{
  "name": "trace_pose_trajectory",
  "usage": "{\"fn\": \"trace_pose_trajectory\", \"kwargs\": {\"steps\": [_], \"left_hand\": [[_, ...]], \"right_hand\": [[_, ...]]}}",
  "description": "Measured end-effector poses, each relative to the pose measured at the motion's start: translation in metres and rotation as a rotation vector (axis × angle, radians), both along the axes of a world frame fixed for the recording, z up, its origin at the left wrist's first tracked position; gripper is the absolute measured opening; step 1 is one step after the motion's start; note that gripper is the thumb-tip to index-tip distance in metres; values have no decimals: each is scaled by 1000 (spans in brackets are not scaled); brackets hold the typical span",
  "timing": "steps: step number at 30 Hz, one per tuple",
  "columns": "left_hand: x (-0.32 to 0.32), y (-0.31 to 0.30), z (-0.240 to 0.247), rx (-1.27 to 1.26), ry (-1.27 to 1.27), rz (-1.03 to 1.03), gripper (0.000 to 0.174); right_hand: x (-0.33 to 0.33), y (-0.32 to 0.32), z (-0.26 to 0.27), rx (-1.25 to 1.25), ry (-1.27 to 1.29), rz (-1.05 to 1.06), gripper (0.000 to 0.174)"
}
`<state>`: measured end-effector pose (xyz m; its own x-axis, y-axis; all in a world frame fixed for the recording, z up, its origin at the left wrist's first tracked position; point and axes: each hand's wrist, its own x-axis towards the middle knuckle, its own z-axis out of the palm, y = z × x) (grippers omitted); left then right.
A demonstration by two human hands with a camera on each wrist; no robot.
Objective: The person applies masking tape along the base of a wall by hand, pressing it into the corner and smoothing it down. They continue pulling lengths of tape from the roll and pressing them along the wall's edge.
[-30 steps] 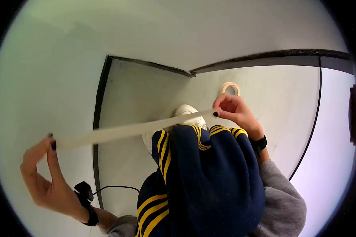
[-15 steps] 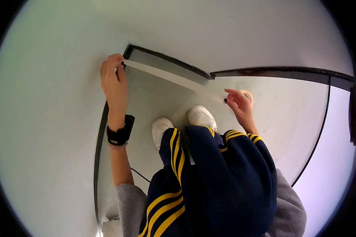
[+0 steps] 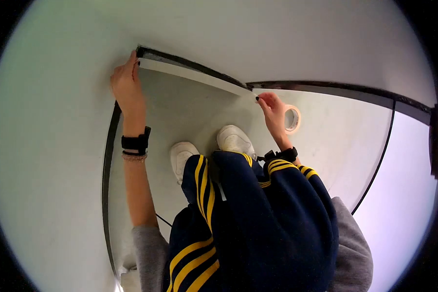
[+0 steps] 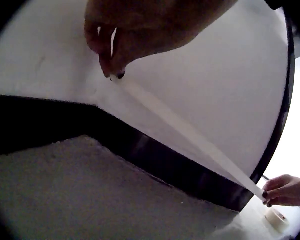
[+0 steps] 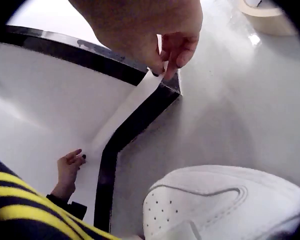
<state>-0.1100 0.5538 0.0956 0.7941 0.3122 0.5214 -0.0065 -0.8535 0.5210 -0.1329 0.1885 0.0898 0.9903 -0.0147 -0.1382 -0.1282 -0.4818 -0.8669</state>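
Observation:
A pale strip of masking tape (image 3: pixel 194 76) is stretched between both hands, alongside the black skirting (image 3: pixel 192 63) in the head view. My left hand (image 3: pixel 128 90) pinches one end between thumb and fingertips, close to the wall corner. At the other end, my right hand (image 3: pixel 273 111) pinches the tape near where the skirting turns. In the left wrist view the strip (image 4: pixel 190 134) runs straight and slanted across the white wall above the dark skirting. The right wrist view has the strip (image 5: pixel 127 112) lying close along the skirting's upper edge.
A tape roll (image 3: pixel 298 121) lies on the floor (image 3: pixel 336 136) beside my right hand. Two white shoes (image 3: pixel 234 139) stand below the strip. A thin black cable (image 3: pixel 164 220) shows by the left leg. White wall (image 3: pixel 277 39) rises behind the skirting.
Both hands have moved forward with the tape, from over the legs to the skirting. The left hand has swung from far left up to the corner. The roll stays on the floor.

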Motion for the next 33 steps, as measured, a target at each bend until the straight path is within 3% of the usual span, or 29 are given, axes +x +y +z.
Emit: {"fn": "trace_pose_trajectory", "kwargs": {"steps": [3, 9, 16, 19, 33], "left_hand": [[-1, 8, 7, 62, 157, 36, 24], [-13, 14, 3, -351, 145, 128, 18], [-10, 2, 37, -274, 98, 94, 13], [-9, 1, 38, -263, 148, 30, 12], [-6, 9, 34, 116, 290, -40, 24]], "right_hand": [[-5, 9, 11, -78, -97, 34, 10], [-16, 22, 27, -56, -145, 3, 8], [-10, 17, 21, -8, -174, -8, 11], [-4, 14, 10, 264, -123, -113, 26], [5, 11, 2, 49, -193, -8, 17]]}}
